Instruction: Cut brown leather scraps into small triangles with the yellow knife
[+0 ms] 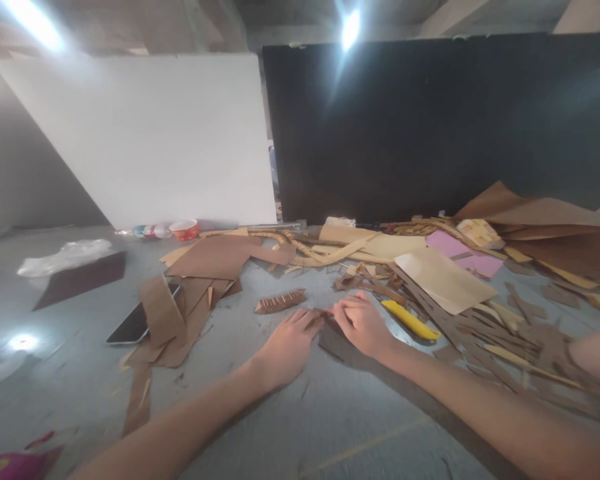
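Low over the middle of the grey table, my left hand (291, 341) and my right hand (363, 325) almost meet at the fingertips. Between them is a small dark brown strip (326, 313), mostly covered by the fingers. My left fingers are together and bent down on its left end; my right thumb and fingers pinch its right end. Just beyond my left hand lies a brown piece with a row of slits (281, 301). A flat brown scrap (333, 343) rests below the hands. Right of my right hand is a yellow utility knife (410, 320).
Brown sheets (210, 257) partly cover a phone (130, 325) at left. Offcuts and strips (500, 347) crowd the right, by another person's arm (597, 353). Behind stand a red cup (185, 230) and a lying bottle (153, 231). A magenta object (13, 465) is at the lower left.
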